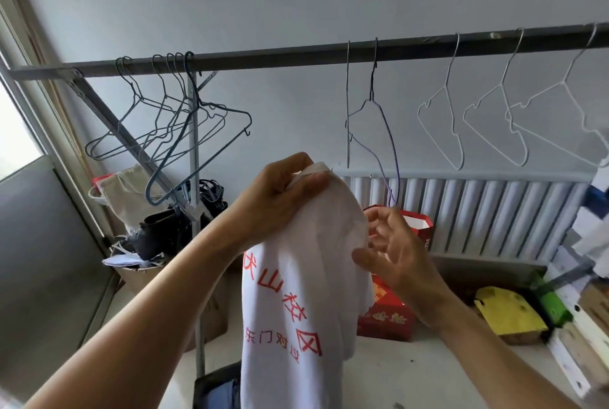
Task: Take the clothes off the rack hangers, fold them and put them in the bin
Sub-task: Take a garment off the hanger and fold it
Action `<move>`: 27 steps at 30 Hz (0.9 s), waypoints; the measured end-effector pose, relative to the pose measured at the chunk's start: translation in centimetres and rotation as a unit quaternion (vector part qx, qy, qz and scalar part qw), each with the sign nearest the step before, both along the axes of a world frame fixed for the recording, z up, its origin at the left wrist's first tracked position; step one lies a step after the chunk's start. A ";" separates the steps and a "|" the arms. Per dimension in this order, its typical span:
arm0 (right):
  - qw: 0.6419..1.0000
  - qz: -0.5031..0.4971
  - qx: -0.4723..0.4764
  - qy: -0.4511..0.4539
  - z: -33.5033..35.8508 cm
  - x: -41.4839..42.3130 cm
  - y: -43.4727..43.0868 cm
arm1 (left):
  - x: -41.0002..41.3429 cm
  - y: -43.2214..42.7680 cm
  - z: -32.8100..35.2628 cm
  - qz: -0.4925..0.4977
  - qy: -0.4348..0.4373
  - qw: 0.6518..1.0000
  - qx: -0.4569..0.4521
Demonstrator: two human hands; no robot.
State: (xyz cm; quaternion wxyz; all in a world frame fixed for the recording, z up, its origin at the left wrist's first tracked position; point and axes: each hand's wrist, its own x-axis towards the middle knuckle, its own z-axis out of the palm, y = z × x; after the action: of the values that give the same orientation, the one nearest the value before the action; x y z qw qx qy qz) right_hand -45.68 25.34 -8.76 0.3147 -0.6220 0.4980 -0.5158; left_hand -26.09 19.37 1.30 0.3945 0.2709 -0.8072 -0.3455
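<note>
A white T-shirt (303, 303) with red printed characters hangs down in front of me. My left hand (280, 197) grips its collar at the top and holds it up. My right hand (392, 253) is at the shirt's right shoulder, fingers spread, thumb touching the fabric. Just above it a purple wire hanger (384, 132) dangles bare from the dark rack bar (296, 57). The dark corner of a bin (214, 389) with blue cloth inside shows at the bottom edge.
Several bare grey hangers (171, 125) cluster at the bar's left, three white hangers (487, 118) hang at its right. Behind stand a white radiator (487, 214), red boxes (389, 313), a yellow bag (507, 313), black boots (158, 234) on cartons, and the rack's post (197, 244).
</note>
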 end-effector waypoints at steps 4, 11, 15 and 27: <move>0.998 -0.022 -0.041 -0.036 -0.8 0.7 0.3 | 0.4 -0.1 0.5 0.005 -0.016 1.000 -0.017; 0.992 -0.092 -0.087 0.002 -1.2 0.7 0.2 | 1.4 -0.6 1.9 0.021 -0.014 0.999 -0.038; 0.993 -0.052 -0.087 0.061 -1.9 0.7 0.5 | 1.6 -0.8 2.5 0.031 -0.018 0.998 -0.056; 0.999 -0.016 -0.032 0.023 0.2 2.7 0.4 | 1.8 -0.5 4.6 0.034 -0.028 0.996 -0.084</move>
State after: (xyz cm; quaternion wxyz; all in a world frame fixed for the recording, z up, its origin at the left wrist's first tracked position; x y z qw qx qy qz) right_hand -42.98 25.77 -8.61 0.2745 -0.6356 0.4984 -0.5218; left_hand -24.28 18.89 5.89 0.4047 0.2741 -0.8342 -0.2553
